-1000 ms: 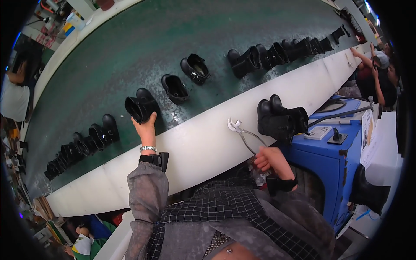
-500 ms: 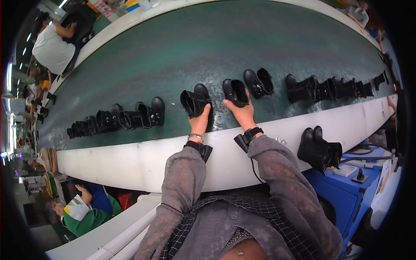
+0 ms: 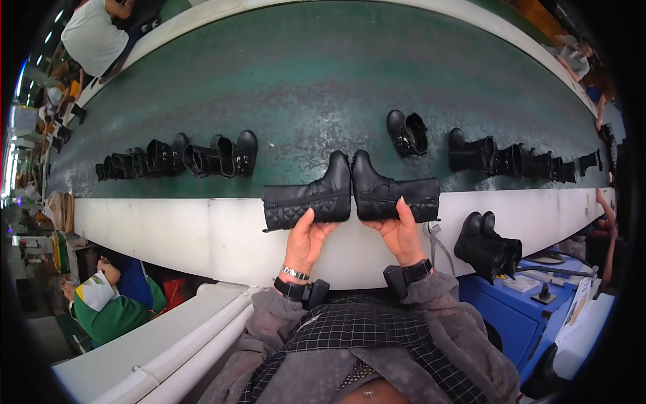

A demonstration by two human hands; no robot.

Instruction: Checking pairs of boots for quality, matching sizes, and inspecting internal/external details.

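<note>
In my left hand [image 3: 307, 242] is a black boot [image 3: 308, 198] with a quilted panel and a side zip, its shaft pointing left. My right hand [image 3: 400, 236] grips a matching black boot [image 3: 396, 195], shaft pointing right. Both boots lie tilted on their sides in the air, toes away from me and soles facing each other, close together or touching in the middle. My thumbs press on the near sides of the shafts; the other fingers are partly hidden beneath. They hang over the near edge of the green belt [image 3: 303, 87] and the white ledge [image 3: 168, 232].
Black boots [image 3: 161, 156] stand in a row on the left of the belt, and more [image 3: 498, 153] on the right. One pair [image 3: 407, 133] stands just beyond my right hand. Another pair [image 3: 488, 244] is by a blue cabinet [image 3: 515, 306]. A wrench [image 3: 433, 232] lies on the ledge. Other people sit around.
Both boots have come off the belt toward me and turned from upright onto their sides, brought together sole to sole. My view has shifted slightly.
</note>
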